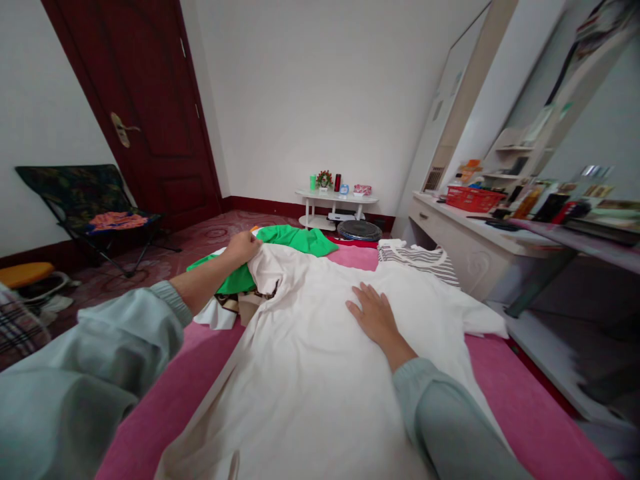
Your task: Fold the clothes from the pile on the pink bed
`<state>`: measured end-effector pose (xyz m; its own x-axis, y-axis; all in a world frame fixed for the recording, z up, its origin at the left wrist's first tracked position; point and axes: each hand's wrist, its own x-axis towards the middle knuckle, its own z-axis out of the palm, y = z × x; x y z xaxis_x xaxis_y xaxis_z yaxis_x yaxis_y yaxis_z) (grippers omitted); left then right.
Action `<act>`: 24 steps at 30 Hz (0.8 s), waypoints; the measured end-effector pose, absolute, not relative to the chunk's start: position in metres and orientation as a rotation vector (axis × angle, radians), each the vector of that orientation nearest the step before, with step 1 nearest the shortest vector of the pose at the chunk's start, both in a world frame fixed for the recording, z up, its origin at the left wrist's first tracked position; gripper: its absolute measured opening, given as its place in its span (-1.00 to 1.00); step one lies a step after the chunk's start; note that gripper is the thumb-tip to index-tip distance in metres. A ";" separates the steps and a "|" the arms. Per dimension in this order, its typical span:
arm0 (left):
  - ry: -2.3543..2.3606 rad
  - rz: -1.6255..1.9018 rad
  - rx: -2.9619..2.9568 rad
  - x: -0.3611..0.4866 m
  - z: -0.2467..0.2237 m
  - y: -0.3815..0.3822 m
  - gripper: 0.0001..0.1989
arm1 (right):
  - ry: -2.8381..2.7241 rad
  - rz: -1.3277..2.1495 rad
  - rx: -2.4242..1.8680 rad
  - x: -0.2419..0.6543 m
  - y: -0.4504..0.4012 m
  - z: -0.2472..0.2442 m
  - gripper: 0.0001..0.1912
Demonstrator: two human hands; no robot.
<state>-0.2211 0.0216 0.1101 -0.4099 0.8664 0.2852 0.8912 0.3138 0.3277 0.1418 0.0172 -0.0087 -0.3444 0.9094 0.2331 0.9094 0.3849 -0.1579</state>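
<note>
A large white short-sleeved shirt (320, 360) lies spread over a pink bed cover (510, 380). My left hand (243, 247) pinches the shirt's far left sleeve, which is bunched and slightly raised there. Flat on the shirt's upper middle rests my right hand (374, 316), palm down with fingers apart. Just beyond the left hand is a green garment (295, 239), partly covered by the white sleeve. A striped garment (420, 260) lies past the shirt's right shoulder.
On the right stands a dresser (460, 227) holding a red basket (473, 198) and bottles. A low white table (335, 195) is by the far wall. A folding chair (95, 200) with an orange cloth (117, 221) stands left, near a dark red door (145, 113).
</note>
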 end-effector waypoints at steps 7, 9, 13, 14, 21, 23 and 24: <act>-2.314 -0.124 -2.109 -0.227 0.126 0.025 -0.48 | -2.382 0.007 -1.625 0.142 0.017 -0.007 -0.43; -2.221 -0.011 -2.231 -0.228 0.135 0.027 -0.57 | -2.386 0.003 -1.625 0.142 0.017 -0.007 -0.43; -2.100 -0.225 -2.092 -0.215 0.148 0.026 -0.71 | -2.383 0.012 -1.619 0.142 0.017 -0.007 -0.43; -2.032 -0.330 -2.079 -0.208 0.149 0.026 -0.72 | -2.383 0.020 -1.619 0.142 0.017 -0.006 -0.43; -2.112 -1.030 -1.976 -0.172 0.156 0.028 -0.75 | -2.383 0.045 -1.629 0.142 0.016 -0.004 -0.43; -2.322 -1.448 -1.759 -0.168 0.162 0.034 -0.77 | -2.379 0.054 -1.620 0.142 0.016 -0.004 -0.43; -2.397 -1.639 -1.659 -0.166 0.166 0.037 -0.76 | -2.376 0.057 -1.615 0.142 0.016 -0.005 -0.43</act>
<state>-0.1656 0.0370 0.1662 -0.4926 0.8024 0.3368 0.6052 0.0378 0.7952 0.1420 0.0161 -0.0047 -0.3439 0.9181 0.1971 0.9076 0.3788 -0.1809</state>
